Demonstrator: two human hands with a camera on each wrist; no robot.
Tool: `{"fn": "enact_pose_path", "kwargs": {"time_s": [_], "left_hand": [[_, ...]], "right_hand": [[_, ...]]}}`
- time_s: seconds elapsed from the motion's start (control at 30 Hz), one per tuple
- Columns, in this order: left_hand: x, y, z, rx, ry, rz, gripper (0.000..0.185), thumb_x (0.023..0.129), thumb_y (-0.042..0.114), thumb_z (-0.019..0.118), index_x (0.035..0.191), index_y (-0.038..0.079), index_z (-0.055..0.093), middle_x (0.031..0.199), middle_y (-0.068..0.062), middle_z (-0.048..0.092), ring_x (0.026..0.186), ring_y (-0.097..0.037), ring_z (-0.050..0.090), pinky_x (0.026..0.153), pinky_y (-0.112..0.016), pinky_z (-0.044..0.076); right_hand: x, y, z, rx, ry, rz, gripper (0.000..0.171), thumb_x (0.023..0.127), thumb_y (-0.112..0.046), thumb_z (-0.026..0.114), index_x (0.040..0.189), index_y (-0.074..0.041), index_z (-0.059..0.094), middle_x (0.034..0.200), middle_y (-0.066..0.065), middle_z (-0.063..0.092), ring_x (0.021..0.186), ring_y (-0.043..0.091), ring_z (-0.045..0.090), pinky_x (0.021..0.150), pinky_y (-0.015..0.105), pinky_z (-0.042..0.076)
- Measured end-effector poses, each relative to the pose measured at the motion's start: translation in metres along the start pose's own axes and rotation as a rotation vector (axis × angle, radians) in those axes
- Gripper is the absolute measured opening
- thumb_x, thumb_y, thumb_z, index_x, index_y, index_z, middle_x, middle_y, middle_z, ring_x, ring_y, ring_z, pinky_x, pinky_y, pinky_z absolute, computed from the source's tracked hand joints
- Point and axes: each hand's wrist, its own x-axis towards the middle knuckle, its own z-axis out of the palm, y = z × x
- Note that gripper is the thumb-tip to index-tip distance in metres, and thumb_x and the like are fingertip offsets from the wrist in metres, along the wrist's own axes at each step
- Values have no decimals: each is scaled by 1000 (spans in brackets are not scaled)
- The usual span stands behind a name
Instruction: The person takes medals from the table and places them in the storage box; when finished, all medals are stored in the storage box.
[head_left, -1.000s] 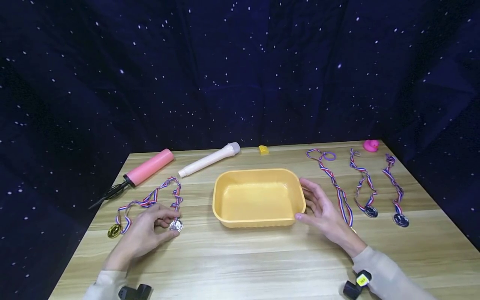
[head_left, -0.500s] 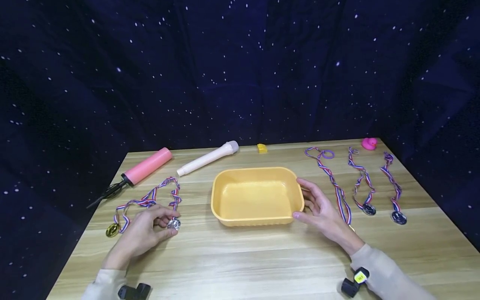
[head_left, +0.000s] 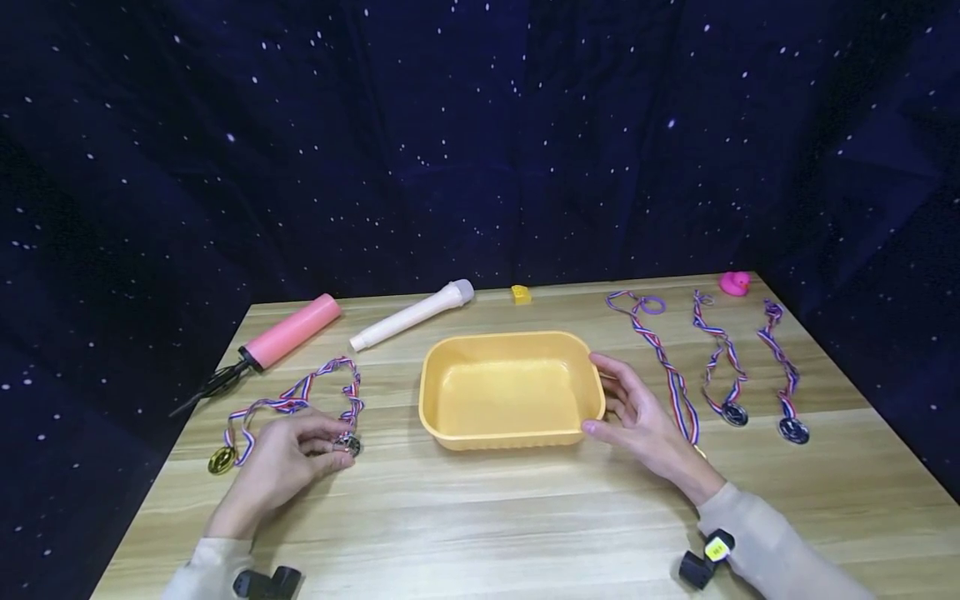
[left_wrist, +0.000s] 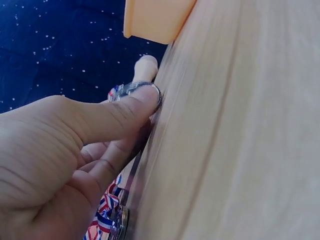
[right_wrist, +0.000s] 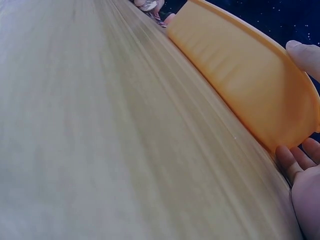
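Note:
My left hand (head_left: pixel 288 467) is low over the table's left side and pinches a silver-coloured medal (head_left: pixel 348 444) between thumb and fingers. In the left wrist view the thumb lies across the face of the medal (left_wrist: pixel 131 90), which is lifted and tilted. Its striped ribbon (head_left: pixel 351 392) trails on the table behind. A gold medal (head_left: pixel 221 460) lies left of this hand. My right hand (head_left: pixel 645 425) holds the right end of a yellow plastic basin (head_left: pixel 510 440), thumb at the near corner. In the right wrist view the thumb meets the rim of the basin (right_wrist: pixel 240 65), and fingers lie lower down.
A pink hand pump (head_left: pixel 292 331) and a white toy microphone (head_left: pixel 412 315) lie at the back left. Behind the basin is a small yellow block (head_left: pixel 521 294). Several ribboned medals (head_left: pixel 735 414) and a pink rubber duck (head_left: pixel 734 283) are on the right.
The silver medal in my left hand has tipped up from its flatter position. My right hand stays at the basin. The whole head view has shifted slightly.

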Motion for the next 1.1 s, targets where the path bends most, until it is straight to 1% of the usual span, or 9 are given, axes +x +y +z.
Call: {"fn": "enact_pose_path", "kwargs": {"time_s": [0.17,0.27,0.33,0.4,0.57,0.67,0.8,0.93,1.1], "left_hand": [[0,2,2,24,56,59,22,85,1,95,103,9,87,105,-7,77,95,-6,77,85,-22,65],[1,4,2,28,85,81,17,89,0,92,102,11,88,105,-6,79,97,-6,77,87,-23,65],[1,7,3,6,97,71,16,92,-1,89,104,8,87,106,-8,80,95,-7,78,85,-24,66],[1,11,2,-5,110,42,13,94,2,88,107,7,86,107,-11,82,92,-8,80,82,-24,66],[4,25,0,7,182,-1,14,94,7,90,107,5,86,106,-13,84,86,-4,79,77,-19,65],[8,33,-3,27,206,-28,16,96,11,90,108,3,85,106,-13,85,87,0,77,76,-16,63],[14,44,-7,27,192,-54,19,99,16,88,112,2,84,105,-13,84,88,1,77,75,-16,63],[25,55,-10,-13,190,-11,19,98,11,87,113,0,83,106,-15,84,89,-1,77,78,-17,64],[41,69,-15,-21,207,49,17,98,7,87,111,-2,82,100,-14,83,87,-2,76,78,-16,64]], "right_hand": [[-1,1,-1,-1,2,4,94,91,9,82,170,0,31,167,27,42,141,17,56,117,24,51],[-1,1,-1,3,2,5,94,91,9,82,170,0,31,167,27,42,141,17,56,117,24,51],[-1,1,-1,6,1,4,94,91,9,82,170,0,32,167,26,42,141,17,57,116,24,52],[-1,1,-1,10,0,0,94,92,9,82,170,0,32,167,27,42,141,17,57,116,25,52],[0,1,-2,10,-2,-10,93,92,8,82,170,0,32,166,29,43,140,18,58,116,25,52],[0,1,-1,5,0,-10,93,92,9,82,170,0,32,165,29,44,142,26,57,117,25,52],[0,2,-1,0,3,-8,93,91,9,82,169,0,33,165,29,44,144,35,54,117,25,52],[0,3,-1,-3,7,-13,91,92,8,82,169,1,34,165,30,44,143,34,55,116,25,52],[1,3,-1,-4,5,-15,90,93,8,82,169,2,33,165,30,43,143,32,55,116,24,52]]}}
